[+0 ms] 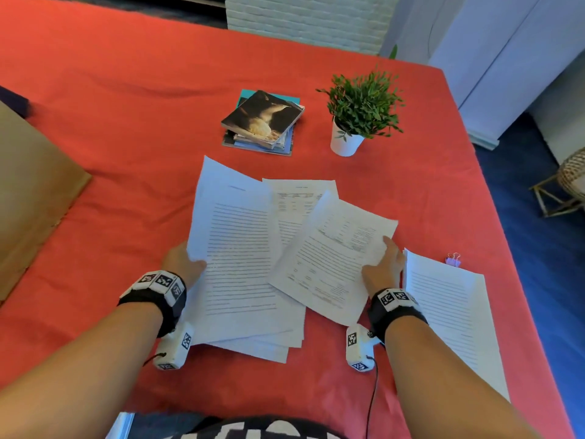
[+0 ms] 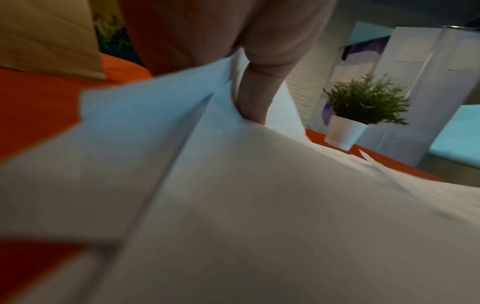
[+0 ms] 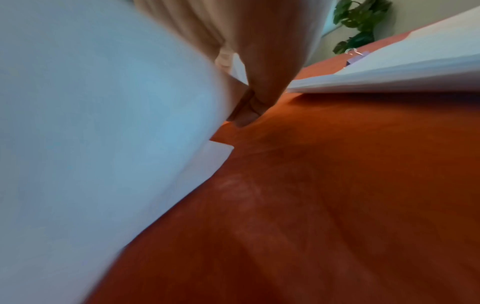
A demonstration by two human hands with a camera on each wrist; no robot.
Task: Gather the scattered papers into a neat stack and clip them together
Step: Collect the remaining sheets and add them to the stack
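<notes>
Printed white sheets lie on the red cloth. My left hand (image 1: 185, 263) grips the left edge of a thick bundle of papers (image 1: 240, 261), its far end lifted; a finger (image 2: 255, 90) curls in between sheets (image 2: 233, 205). My right hand (image 1: 384, 267) pinches the right edge of a single tilted sheet (image 1: 329, 258) that overlaps the bundle; its fingertips (image 3: 246, 115) touch the cloth beside the sheet (image 3: 91, 144). Another sheet (image 1: 300, 201) lies behind, half covered. A further paper (image 1: 449, 315) lies at the right. A pink binder clip (image 1: 453, 259) sits past it.
A pile of books (image 1: 264, 122) and a potted plant (image 1: 361, 112) in a white pot stand farther back on the red cloth (image 1: 126, 122). A brown board (image 1: 31, 191) lies at the left. The table's right edge drops to blue floor (image 1: 538, 248).
</notes>
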